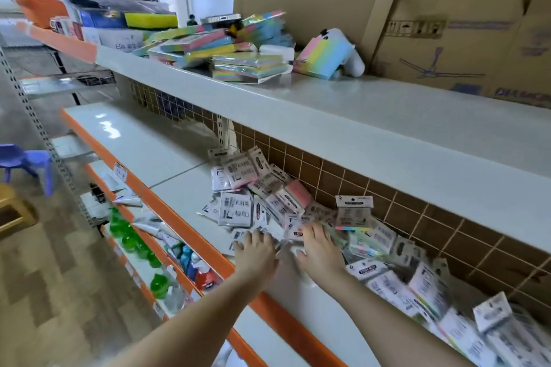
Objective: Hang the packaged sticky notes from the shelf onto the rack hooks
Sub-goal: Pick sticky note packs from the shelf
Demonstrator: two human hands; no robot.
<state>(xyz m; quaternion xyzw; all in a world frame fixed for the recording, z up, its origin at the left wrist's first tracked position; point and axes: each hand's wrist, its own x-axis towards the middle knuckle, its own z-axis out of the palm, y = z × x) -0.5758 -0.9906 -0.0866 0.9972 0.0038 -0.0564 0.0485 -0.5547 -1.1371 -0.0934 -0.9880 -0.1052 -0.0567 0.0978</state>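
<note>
Both hands flat-fingered on the heap: left hand (255, 253), right hand (320, 247) nearer the upright white-carded sticky-note pack (354, 211), just beyond it by the brown wire-grid rack (417, 217)

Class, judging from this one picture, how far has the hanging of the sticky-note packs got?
Done: one pack seems to hang on the grid panel. In hand: left hand and right hand reach into the heap of packs on the shelf; grips unclear. Left: nearly the whole heap.
</note>
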